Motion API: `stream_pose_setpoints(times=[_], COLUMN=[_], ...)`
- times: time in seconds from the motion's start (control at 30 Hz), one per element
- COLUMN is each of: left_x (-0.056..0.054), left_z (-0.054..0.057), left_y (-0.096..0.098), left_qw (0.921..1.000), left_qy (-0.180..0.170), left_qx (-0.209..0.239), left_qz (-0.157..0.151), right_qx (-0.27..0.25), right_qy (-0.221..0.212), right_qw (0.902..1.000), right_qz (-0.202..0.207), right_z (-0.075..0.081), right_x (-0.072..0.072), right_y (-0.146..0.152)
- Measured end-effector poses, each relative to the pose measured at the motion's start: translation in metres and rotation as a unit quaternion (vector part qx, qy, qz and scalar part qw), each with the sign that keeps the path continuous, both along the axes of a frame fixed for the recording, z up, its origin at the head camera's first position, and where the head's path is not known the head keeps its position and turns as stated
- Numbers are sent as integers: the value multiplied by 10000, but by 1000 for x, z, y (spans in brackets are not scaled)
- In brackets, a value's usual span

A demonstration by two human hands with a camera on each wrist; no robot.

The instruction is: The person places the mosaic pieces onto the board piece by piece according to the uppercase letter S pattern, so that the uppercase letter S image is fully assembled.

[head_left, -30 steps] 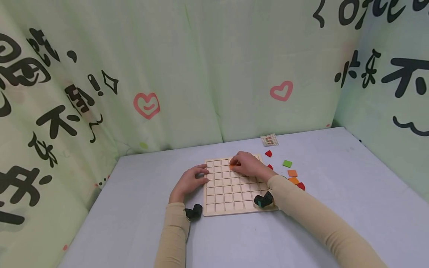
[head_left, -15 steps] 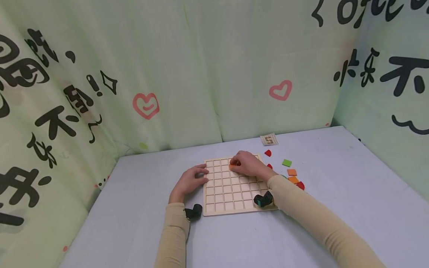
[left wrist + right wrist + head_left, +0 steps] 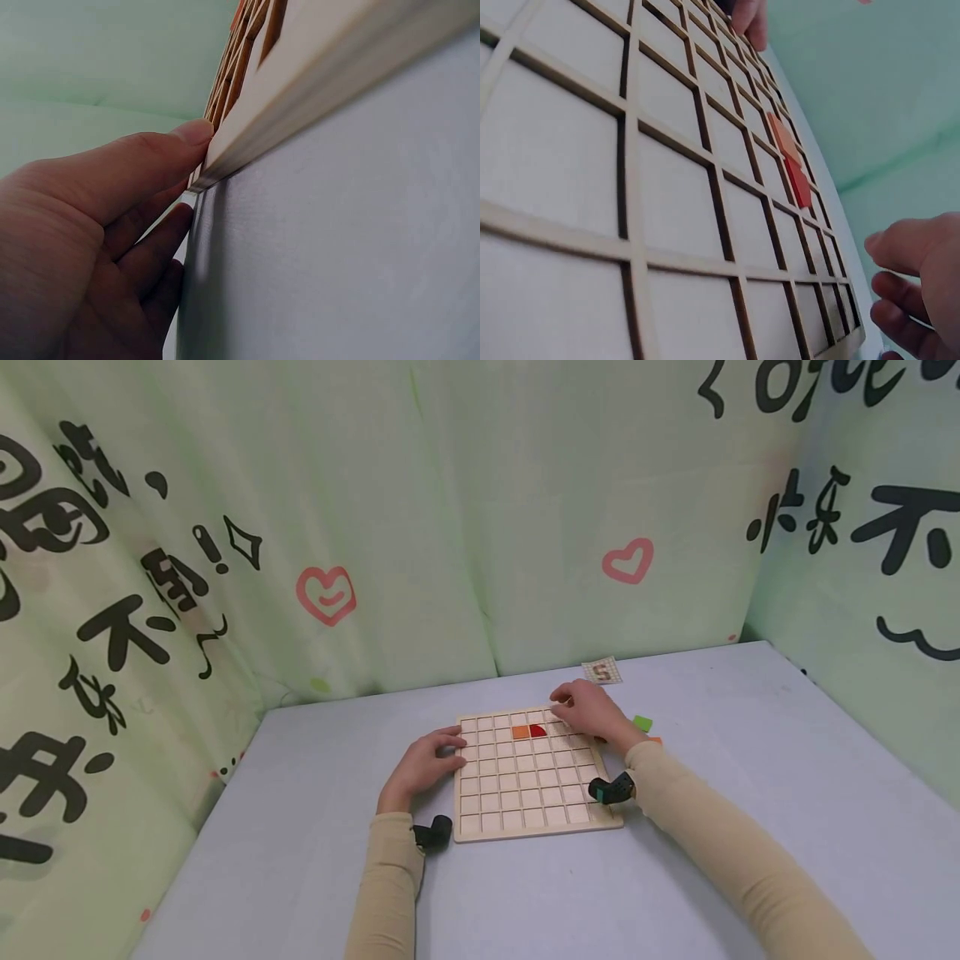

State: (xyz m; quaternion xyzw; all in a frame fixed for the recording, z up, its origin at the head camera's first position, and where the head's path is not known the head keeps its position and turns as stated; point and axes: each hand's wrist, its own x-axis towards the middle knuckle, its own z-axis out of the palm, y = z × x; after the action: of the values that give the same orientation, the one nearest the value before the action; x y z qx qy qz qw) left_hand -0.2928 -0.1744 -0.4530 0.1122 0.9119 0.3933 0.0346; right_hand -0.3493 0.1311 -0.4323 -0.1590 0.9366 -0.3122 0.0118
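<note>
A wooden grid board (image 3: 510,785) lies on the table. One orange square piece (image 3: 521,732) and a red quarter-round piece (image 3: 537,731) sit side by side in neighbouring cells of its second row from the back. My left hand (image 3: 426,770) touches the board's left edge; in the left wrist view its thumb (image 3: 196,132) rests against the rim, the fingers lightly bent. Over the back right corner of the board hovers my right hand (image 3: 592,710). The right wrist view shows that hand (image 3: 922,277) apart from the board, with fingers loosely bent and no piece visible between them.
A small pattern card (image 3: 602,671) lies at the table's back edge. Right of the board, a green piece (image 3: 642,723) and part of an orange piece (image 3: 656,740) show beside my right forearm, which hides the area below. Printed curtains (image 3: 465,527) surround the table (image 3: 315,860).
My right hand has let go of the pieces and moved right and back, uncovering the orange square and the red quarter-round in their cells. The left hand stays at the board's edge.
</note>
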Motion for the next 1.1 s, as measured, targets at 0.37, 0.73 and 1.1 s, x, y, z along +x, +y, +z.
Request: stream_pose_setpoints(times=[0.37,0.73,1.1], left_x=[0,0,1], left_z=[0,-2,1], left_y=[0,1,0], left_qw=[10000,10000,10000], left_qy=[7,-51,15], left_qx=[-34,12,0], left_qz=[4,37,12], right_qx=[495,643,656], right_qy=[-281,-447,-112], right_qw=[9891,9895,9924], right_qz=[-1358,-1219,-1037], right_z=[-4,-8,-4], right_x=[-8,-14,-14], right_y=[35,45,46])
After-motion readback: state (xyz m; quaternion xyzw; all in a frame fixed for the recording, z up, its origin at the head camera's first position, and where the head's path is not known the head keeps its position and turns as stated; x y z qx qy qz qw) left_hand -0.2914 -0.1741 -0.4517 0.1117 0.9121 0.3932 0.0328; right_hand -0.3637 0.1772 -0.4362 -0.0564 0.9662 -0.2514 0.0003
